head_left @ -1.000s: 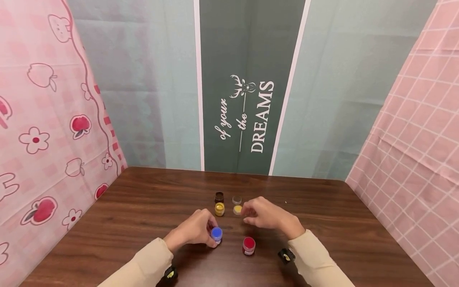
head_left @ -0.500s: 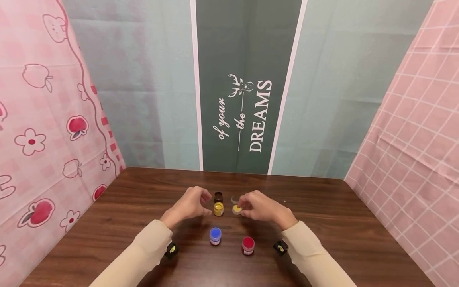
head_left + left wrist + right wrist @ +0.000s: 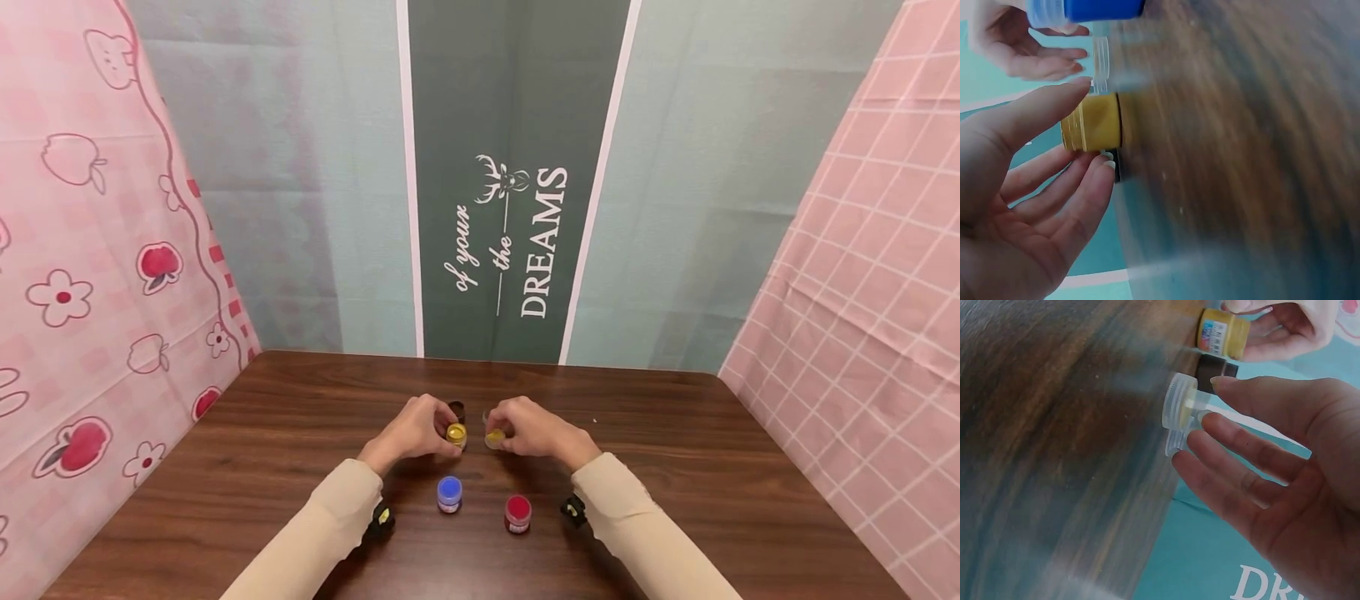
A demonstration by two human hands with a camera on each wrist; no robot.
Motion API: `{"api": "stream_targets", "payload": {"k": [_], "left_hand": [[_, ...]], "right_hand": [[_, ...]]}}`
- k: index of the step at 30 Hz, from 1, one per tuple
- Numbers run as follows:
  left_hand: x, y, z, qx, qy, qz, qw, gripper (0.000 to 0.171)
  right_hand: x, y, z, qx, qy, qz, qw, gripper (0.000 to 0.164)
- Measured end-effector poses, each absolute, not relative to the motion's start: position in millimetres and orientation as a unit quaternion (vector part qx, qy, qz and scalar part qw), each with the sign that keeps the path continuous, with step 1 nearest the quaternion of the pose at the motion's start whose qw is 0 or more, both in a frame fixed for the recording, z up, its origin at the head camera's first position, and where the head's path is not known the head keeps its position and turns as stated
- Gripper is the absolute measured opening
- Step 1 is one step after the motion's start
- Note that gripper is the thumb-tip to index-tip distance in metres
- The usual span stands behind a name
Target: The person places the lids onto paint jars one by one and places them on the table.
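Note:
An uncapped yellow paint jar [image 3: 457, 434] stands on the table. My left hand [image 3: 417, 427] holds it at the sides, thumb on the near side and fingers on the far side; the left wrist view shows the jar [image 3: 1099, 122] between them. To the right lies a clear lid [image 3: 1179, 402] with yellow paint inside. My right hand [image 3: 534, 428] surrounds this lid with thumb and fingertips spread, and no firm grip on it shows. Nearer me stand a blue-topped paint jar [image 3: 449, 493] and a red-topped paint jar [image 3: 517, 512].
Behind the yellow jar is a dark, uncapped jar [image 3: 457, 410]. Another clear lid [image 3: 1177, 442] lies behind the yellow-stained one, partly hidden by my right hand. The brown wooden table [image 3: 315, 392] ends at a fabric backdrop [image 3: 487, 100].
My left hand has left the blue-topped jar and moved forward to the yellow jar, closing round it. My right hand has shifted slightly left, down to the yellow-stained lid.

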State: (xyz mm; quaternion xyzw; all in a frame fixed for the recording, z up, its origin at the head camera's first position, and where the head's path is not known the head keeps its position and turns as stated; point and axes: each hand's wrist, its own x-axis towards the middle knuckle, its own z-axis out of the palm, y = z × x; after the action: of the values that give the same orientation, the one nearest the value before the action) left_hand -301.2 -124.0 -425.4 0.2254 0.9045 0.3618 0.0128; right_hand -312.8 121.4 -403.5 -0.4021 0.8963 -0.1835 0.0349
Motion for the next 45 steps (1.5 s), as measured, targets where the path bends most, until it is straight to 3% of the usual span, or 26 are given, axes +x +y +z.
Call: {"api": "stream_targets", "payload": {"k": [18,34,45], "left_hand": [[-299,-119,-423,0.218,0.916,0.338,0.008,0.029],[-261,-125,-389,0.266,0.896,0.352,0.044,0.029],[-237,-120,-373,0.302,0.881,0.357,0.072,0.024]], "right_hand": [[-313,116,-408,-0.408,0.903,-0.133,0.024,0.015],[-312,114,-408,-0.388,0.91,-0.133,0.054,0.014],[-299,128,-390,-0.4,0.901,-0.167,0.031,0.011]]}}
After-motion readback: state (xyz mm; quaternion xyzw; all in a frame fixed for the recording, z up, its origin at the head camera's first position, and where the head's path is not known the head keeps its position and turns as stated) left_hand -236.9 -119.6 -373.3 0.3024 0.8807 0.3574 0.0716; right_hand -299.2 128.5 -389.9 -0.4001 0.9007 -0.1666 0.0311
